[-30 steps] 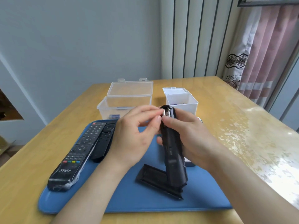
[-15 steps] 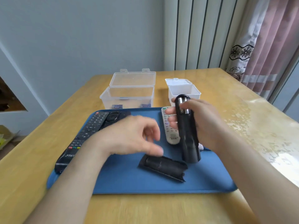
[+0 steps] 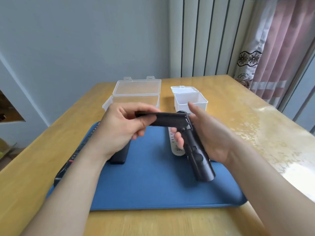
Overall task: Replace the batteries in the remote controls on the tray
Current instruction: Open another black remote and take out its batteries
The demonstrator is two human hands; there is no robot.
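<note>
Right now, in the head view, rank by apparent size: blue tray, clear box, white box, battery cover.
1. blue tray
2. clear box
3. white box and battery cover: similar; the cover is nearer the camera, so unranked.

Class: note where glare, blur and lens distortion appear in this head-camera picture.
Head view: glare washes out the right of the table; wide-angle distortion tilts the curtain and bows the table edges; the left hand, battery cover and black remote look slightly soft; the blue tray is evenly lit.

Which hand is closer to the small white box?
Right. The right hand, gripping the black remote, is just in front of the white box; the left hand, pinching the black cover, is farther to its left.
</note>
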